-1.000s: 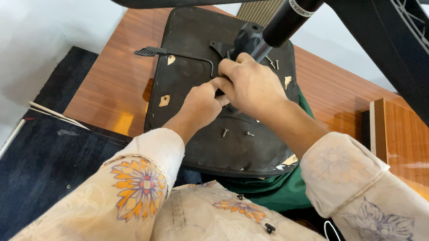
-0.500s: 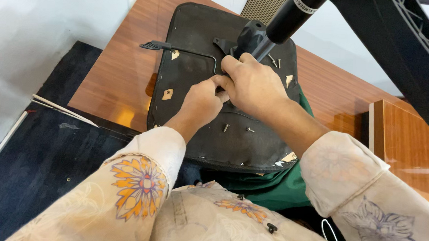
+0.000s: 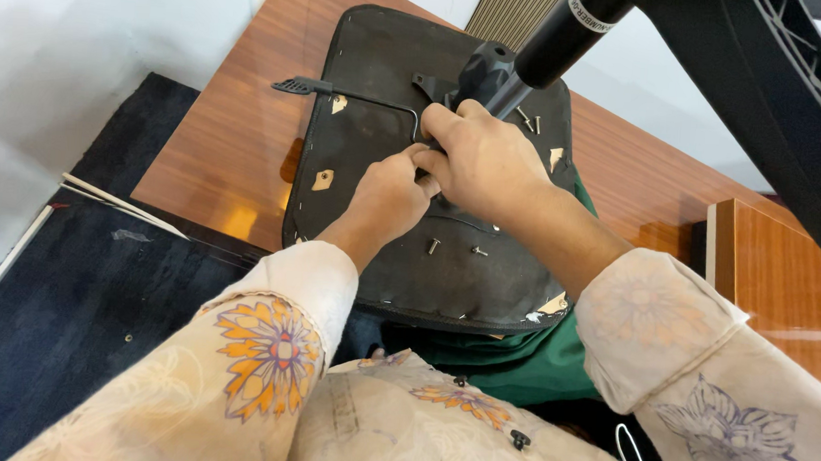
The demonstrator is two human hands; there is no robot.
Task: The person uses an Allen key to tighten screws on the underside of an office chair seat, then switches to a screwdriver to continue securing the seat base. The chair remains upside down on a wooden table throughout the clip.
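Working at the underside of an upturned chair seat, both hands meet at the metal mechanism plate near its middle. Left hand curled, fingertips pinched onto something small at the plate; too hidden to tell what. Right hand closed over the plate just below the black gas cylinder, which slants up toward the far right; what it grips underneath, cannot tell. Seat lies across the near edge of the wooden tabletop, its near rim overhanging onto the person's lap and a green cloth. A thin lever with a black paddle handle juts toward the seat's far left corner. Two loose screws lie on the seat just nearer than the hands, more at the far right by the cylinder.

Risks, as judged: seat is only partly on the tabletop, so a hard push could tip it. Loose screws could roll off the sloping surface onto the dark carpet.
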